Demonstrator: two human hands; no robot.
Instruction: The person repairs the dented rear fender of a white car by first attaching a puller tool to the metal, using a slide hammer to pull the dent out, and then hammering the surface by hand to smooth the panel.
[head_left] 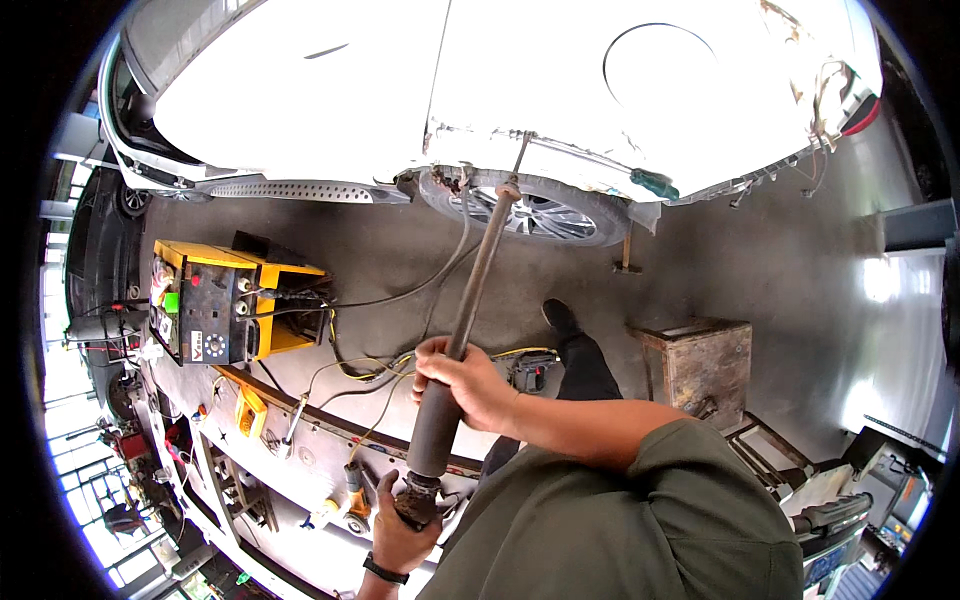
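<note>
Two grips: the slide hammer (480, 285), between white car (300, 100) and shirt (620, 510), is grasped by right-hand (470, 387) fingers at the cylinder's (434, 435) top (best hold, presumably), left-hand (398, 532) fingers at its end; probably heavy, stiff.

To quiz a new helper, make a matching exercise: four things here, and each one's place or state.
1. right hand
2. left hand
3. green handle
4. yellow-and-black machine

A. at the edge of the white car
B. holding the end piece below the dark cylinder
C. has a cable running from it
D. at the dark cylinder's upper end

Pairs: 1-D, 2-B, 3-A, 4-C.
</note>
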